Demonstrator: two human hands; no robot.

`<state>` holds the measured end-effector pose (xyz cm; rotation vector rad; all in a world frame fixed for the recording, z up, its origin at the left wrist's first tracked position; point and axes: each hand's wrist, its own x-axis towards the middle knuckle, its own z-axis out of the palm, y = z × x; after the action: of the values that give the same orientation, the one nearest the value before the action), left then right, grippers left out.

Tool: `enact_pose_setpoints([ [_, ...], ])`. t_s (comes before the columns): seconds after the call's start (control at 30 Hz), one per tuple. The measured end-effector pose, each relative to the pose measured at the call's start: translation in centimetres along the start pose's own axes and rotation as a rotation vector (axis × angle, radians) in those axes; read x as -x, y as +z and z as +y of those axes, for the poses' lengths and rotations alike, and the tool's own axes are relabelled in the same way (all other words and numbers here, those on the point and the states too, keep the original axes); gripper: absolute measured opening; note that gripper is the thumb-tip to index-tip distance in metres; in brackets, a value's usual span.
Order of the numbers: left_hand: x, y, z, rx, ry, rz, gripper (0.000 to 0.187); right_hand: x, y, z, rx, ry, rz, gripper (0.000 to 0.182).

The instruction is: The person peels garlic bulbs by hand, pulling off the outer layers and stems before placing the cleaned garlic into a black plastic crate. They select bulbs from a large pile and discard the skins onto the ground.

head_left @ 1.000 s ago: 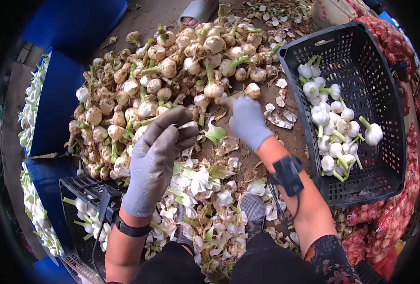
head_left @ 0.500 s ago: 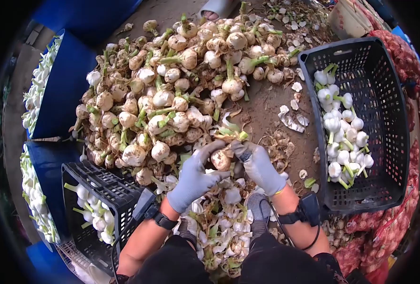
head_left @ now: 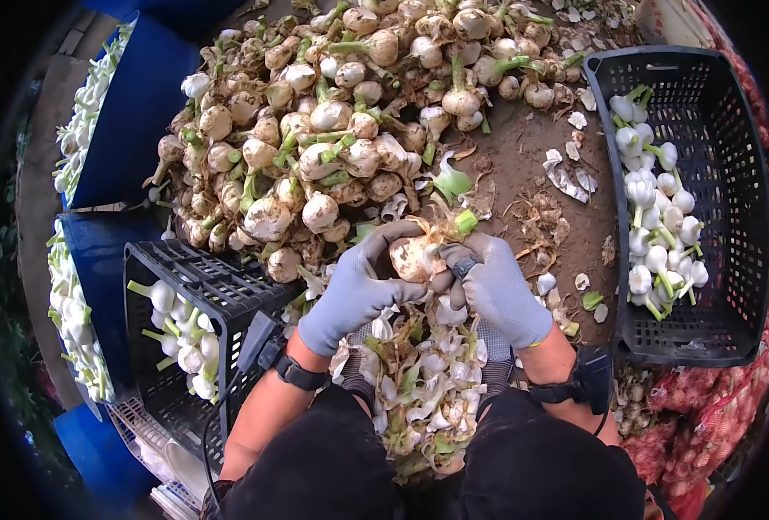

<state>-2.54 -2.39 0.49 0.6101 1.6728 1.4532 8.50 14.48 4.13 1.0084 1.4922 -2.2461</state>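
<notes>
free: bare ground (head_left: 523, 165) | blocked: garlic pile (head_left: 332, 130), crates (head_left: 705, 199)

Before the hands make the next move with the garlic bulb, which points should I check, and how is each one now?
1. Garlic bulb gripped by both hands: ok; left hand and right hand both close on it.
2. Outer skin removed: not ok; the bulb is brown and dirty.
3. Green stem trimmed: not ok; a stub is on the bulb.
4. Room in right crate: ok; peeled white bulbs cover only its left part.
5. Room in left crate: ok; few bulbs inside.
6. Blade or tool in the hands: cannot tell.
</notes>
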Motion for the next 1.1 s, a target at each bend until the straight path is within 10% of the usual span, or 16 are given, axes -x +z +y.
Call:
enact_pose_setpoints([
  [0.07,0.0,-0.4,1.3,0.519,-0.284,-0.170,0.068,-0.3,-0.1,1.4,0.112,-0.086,0.104,0.017],
  [0.13,0.2,0.8,1.6,0.668,-0.294,-0.144,0.071,-0.9,-0.7,3.0,0.961,-0.618,0.349,0.014],
  [0.27,0.2,1.2,1.1,0.897,-0.338,-0.149,0.087,-1.7,-0.3,5.3,0.593,-0.811,0.347,0.019],
  [0.37,0.0,1.2,1.9,0.361,-0.315,-0.111,0.086,-0.5,-0.4,2.9,-0.073,-0.205,0.008,0.023],
  [0.5,0.0,0.9,1.8,0.242,-0.402,-0.078,0.084,-1.4,-1.2,4.0,-0.047,-0.216,0.030,0.030],
  [0.6,-0.3,-0.5,-1.3,0.075,-0.045,0.010,0.081,0.2,-0.6,3.2,-0.195,-0.001,-0.106,0.029],
  [0.63,-0.7,-0.6,-0.9,-0.152,0.025,0.011,0.071,0.3,-0.5,3.5,0.048,-0.266,-0.065,0.027],
  [0.8,-0.4,0.9,1.8,-0.239,-0.197,0.004,0.058,-0.1,-1.4,4.2,0.243,-0.245,0.042,0.031],
  [0.87,-0.2,0.6,1.9,0.175,-0.322,-0.076,0.056,-0.6,-2.4,4.0,0.429,-0.300,0.020,0.033],
  [0.93,0.0,1.1,2.2,0.291,-0.365,-0.117,0.060,-1.4,-3.5,4.2,0.881,-0.369,0.476,0.036],
  [1.1,0.5,1.5,2.3,0.561,-0.386,-0.194,0.083,-1.7,-6.2,3.8,0.969,-0.244,0.802,0.033],
])
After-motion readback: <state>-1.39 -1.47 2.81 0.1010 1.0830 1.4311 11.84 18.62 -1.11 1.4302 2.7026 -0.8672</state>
